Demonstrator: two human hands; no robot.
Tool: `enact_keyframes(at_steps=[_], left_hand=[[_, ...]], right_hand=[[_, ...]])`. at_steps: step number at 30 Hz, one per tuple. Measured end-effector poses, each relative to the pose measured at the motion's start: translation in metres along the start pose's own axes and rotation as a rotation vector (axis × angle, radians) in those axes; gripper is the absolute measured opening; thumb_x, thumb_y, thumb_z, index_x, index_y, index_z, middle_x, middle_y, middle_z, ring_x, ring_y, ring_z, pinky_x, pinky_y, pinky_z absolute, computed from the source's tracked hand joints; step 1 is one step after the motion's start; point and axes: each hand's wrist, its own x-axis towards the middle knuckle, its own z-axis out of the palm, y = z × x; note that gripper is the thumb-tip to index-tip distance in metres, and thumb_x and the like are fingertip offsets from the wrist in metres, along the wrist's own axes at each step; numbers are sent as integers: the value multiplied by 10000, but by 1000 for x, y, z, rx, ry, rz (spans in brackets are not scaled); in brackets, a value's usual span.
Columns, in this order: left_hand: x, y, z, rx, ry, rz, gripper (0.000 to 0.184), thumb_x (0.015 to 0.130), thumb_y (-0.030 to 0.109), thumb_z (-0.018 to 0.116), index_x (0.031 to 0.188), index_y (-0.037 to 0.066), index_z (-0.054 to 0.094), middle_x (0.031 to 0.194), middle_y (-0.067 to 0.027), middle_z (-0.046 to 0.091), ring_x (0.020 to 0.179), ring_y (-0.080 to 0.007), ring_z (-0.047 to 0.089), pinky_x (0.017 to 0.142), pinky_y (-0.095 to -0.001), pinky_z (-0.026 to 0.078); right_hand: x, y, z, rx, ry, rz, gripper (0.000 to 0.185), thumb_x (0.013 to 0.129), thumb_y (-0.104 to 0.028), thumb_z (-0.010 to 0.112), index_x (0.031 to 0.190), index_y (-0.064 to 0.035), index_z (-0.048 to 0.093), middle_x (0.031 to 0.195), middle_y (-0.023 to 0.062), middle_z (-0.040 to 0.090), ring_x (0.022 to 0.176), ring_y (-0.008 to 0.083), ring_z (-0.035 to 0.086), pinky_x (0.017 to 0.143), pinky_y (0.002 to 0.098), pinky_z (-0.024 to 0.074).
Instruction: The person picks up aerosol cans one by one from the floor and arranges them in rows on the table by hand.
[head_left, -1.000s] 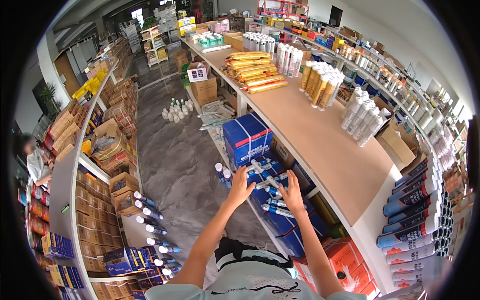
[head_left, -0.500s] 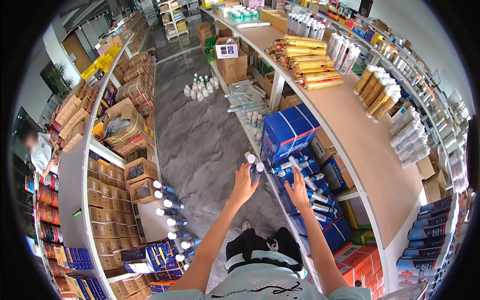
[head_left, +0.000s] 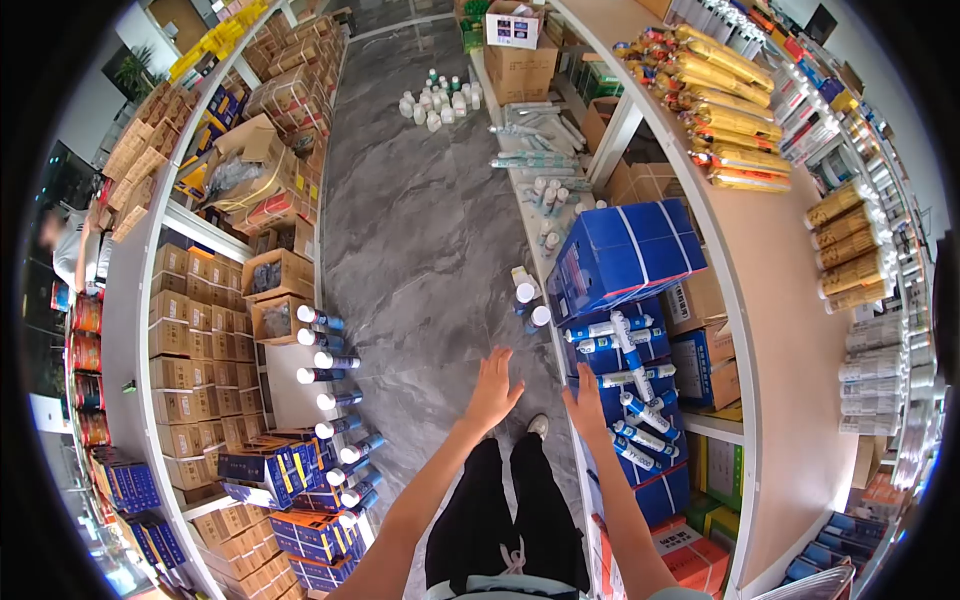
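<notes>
My left hand (head_left: 493, 390) is over the grey floor, fingers stretched out and holding nothing. My right hand (head_left: 585, 402) is beside the right shelf's edge, its visible fingers extended and nothing seen in it. Just right of it, white-and-blue sealant tubes (head_left: 643, 437) lie loosely on blue cartons, some crossing others. Two white-capped bottles (head_left: 538, 317) stand beyond my hands near the shelf base, apart from my fingers. Behind the tubes sits a large blue carton (head_left: 628, 255) bound with white straps.
A row of white-capped blue bottles (head_left: 330, 361) lines the left shelf. Farther up the floor stands a cluster of white bottles (head_left: 440, 103). Gold packs (head_left: 725, 110) lie on the right countertop (head_left: 790, 400). Another person (head_left: 70, 250) is at far left.
Both hands have drawn back from the two white-capped bottles, which my left hand was beside or touching. My view has shifted, showing more of my legs and the floor.
</notes>
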Motion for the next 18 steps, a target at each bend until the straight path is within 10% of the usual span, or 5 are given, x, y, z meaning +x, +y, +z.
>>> enact_keyframes(at_steps=[18], left_hand=[[73,-160,210,140,-69,-4,714,784,118,687,1369,-12,298,1364,-196,405,1279,-387,395,1052,-502,346]], right_hand=[[107,193,183,-31,-205,13,688,862,-197,598,1397,77,264,1360,316,381,1253,454,409,1031,466,390]])
